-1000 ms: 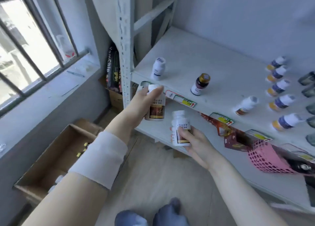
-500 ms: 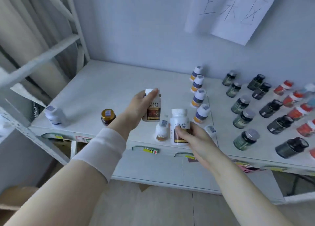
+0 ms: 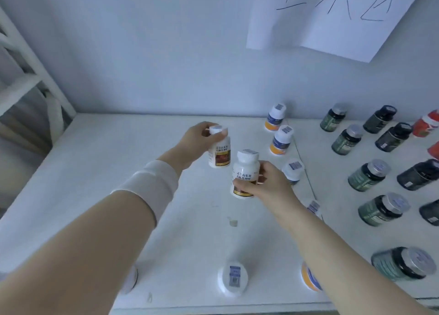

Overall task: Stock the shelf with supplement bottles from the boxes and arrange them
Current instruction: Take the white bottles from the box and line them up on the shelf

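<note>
Since both white supplement bottles looked like light, rigid plastic with smooth, rather slippery sides, a hold round the body or the cap seemed safest, with little risk of crushing. The left hand (image 3: 199, 141) had its fingers curled over the cap and shoulder of the far bottle (image 3: 219, 157), over the middle of the shelf (image 3: 95, 172). The right hand (image 3: 268, 186) clasped the lower body of the near bottle (image 3: 244, 172), beside the row of orange-banded bottles (image 3: 281, 140).

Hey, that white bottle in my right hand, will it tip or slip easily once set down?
The bottle is probably rigid: the right hand pinches it without denting. Tall and narrow, it likely tips if nudged. Tipped, its round body could roll on the shelf.
</note>
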A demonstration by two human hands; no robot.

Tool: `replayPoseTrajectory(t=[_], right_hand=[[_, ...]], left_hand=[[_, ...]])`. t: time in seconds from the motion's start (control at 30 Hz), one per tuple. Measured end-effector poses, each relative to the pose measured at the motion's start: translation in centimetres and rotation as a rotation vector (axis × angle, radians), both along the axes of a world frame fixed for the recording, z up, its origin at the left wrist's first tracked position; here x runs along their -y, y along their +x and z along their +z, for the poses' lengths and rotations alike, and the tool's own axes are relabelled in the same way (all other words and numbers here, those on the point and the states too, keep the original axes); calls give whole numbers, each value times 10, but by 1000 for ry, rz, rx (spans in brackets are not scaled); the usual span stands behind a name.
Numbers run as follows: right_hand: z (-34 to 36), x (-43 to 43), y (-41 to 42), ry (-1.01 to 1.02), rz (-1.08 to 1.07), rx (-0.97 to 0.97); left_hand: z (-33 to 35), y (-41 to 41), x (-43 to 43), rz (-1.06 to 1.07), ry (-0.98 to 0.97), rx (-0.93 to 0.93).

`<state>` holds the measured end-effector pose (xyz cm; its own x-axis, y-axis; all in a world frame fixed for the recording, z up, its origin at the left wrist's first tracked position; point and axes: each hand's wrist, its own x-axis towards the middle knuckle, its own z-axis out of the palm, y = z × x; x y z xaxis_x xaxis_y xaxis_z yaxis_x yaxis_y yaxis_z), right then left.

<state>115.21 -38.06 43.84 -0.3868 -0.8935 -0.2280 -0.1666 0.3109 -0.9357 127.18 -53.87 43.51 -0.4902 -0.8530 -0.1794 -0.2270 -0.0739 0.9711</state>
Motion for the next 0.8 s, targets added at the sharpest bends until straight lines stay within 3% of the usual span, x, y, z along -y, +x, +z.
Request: replayPoseTrajectory(t=[0.4, 0.8], right_hand=[[-54, 134, -35, -41, -83, -262], [-96, 139, -41, -89, -82, -230]], left_hand=[[-38, -74, 120, -149, -186, -16], [-69, -86, 144, -220, -260, 39]])
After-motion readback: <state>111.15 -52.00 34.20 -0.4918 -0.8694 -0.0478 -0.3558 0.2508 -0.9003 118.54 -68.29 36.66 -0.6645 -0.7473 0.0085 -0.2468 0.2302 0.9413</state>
